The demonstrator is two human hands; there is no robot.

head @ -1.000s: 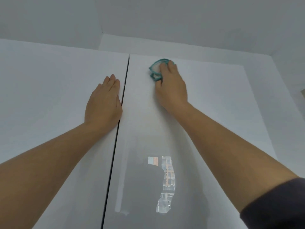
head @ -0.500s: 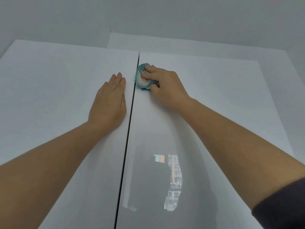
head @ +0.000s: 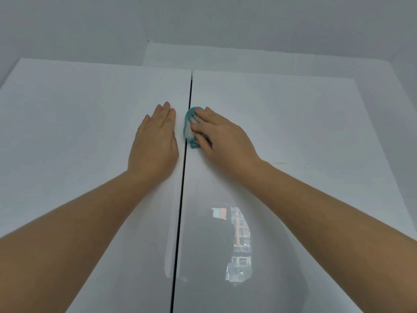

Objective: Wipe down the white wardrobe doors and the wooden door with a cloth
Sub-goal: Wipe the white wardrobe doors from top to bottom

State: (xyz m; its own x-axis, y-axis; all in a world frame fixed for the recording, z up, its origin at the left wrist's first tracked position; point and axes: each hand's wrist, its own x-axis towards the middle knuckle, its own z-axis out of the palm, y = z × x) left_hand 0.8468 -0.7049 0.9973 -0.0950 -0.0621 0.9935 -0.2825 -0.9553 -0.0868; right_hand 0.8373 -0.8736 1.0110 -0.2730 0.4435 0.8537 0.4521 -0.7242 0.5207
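The right hand [head: 222,137] is pressing the teal-edged cloth [head: 189,127] against the right wardrobe door [head: 293,123], just beside the centre gap, its fingers seemingly curling over it. The left hand [head: 155,141] is lying flat on the left wardrobe door [head: 79,123]. The wooden door isn't showing, so I'd judge plenty is remaining. No writing is showing.

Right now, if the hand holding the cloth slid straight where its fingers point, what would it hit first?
Probably the gap between the doors, then the fingertips of the left hand, flat on the left door.
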